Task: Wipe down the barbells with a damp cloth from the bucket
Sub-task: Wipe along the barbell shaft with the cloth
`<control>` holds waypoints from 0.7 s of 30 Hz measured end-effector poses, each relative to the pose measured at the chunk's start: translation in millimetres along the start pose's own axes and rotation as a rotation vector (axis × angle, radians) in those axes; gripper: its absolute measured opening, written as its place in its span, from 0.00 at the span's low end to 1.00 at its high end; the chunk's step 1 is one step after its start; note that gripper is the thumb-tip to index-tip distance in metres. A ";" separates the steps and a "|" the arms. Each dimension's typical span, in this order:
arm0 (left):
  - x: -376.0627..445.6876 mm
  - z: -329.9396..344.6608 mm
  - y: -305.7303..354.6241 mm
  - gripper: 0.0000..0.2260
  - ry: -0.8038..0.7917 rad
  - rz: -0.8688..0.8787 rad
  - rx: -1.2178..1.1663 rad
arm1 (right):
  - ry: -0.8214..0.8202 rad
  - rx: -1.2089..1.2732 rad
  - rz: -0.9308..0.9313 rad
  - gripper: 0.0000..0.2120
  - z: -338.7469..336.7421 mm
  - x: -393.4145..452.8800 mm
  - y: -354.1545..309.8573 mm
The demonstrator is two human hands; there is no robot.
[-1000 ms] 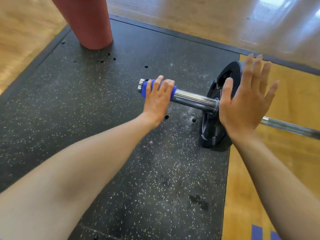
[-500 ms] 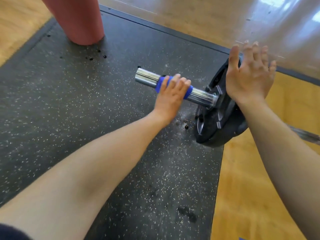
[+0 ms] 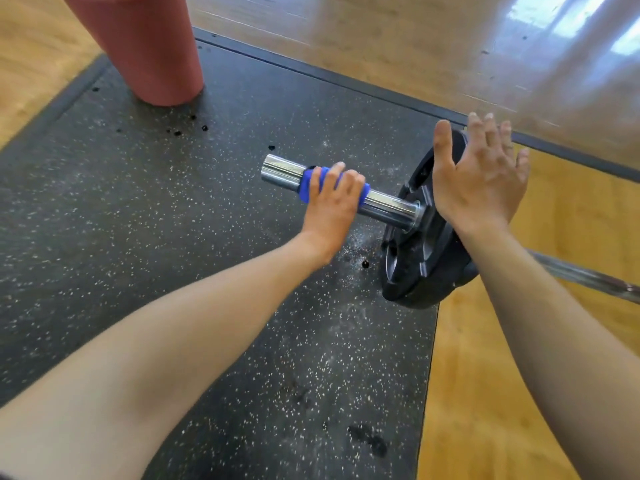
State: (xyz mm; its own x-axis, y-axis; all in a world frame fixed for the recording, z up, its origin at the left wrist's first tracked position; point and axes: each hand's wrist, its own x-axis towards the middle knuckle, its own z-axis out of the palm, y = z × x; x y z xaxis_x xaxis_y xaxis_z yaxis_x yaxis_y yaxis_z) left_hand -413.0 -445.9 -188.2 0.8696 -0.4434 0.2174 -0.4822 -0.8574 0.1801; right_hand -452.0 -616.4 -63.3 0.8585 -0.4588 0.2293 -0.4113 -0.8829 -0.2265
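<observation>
Bucket (image 3: 145, 50) and plate (image 3: 420, 265) flanking open mat (image 3: 138, 220)

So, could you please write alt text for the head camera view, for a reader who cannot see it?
A left hand grips a blue cloth wrapped round the chrome barbell sleeve, while the open right hand steadies the black weight plate. A pink plastic bucket stands behind on the black speckled rubber mat.

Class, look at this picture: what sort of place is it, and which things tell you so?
Most likely a gym's weightlifting area: a barbell with a black plate lies on a speckled rubber mat, with wood flooring beside it.
</observation>
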 end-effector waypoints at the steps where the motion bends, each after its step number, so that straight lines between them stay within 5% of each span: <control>1: 0.4 1.9 19.6 0.30 -0.009 0.033 -0.010 | 0.007 -0.007 -0.003 0.39 0.6 -1.1 -0.2; 6: -8.4 17.4 78.7 0.27 -0.005 0.155 0.035 | 0.077 -0.041 0.004 0.39 2.3 -15.3 -0.8; 9: -16.9 8.3 39.9 0.34 -0.023 0.217 0.083 | 0.091 -0.045 -0.003 0.38 2.2 -29.4 -3.3; 13: -29.1 -16.1 -49.8 0.36 -0.102 0.002 0.165 | 0.102 -0.055 -0.013 0.38 -1.9 -47.9 -5.0; 17: -36.9 -55.6 -79.3 0.41 -0.232 0.022 0.228 | 0.090 -0.072 -0.045 0.37 -2.6 -61.4 -10.2; 21: -59.0 -96.2 -72.7 0.42 -0.282 0.015 0.179 | -0.130 -0.084 -0.005 0.36 -20.6 -67.1 -16.8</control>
State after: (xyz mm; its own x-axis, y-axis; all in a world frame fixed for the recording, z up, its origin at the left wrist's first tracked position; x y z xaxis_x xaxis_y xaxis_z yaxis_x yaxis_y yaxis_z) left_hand -439.5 -332.2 -121.8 0.8698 -0.4898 -0.0596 -0.4905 -0.8714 0.0022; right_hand -509.0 -572.9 -55.3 0.8907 -0.4424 0.1048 -0.4265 -0.8929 -0.1444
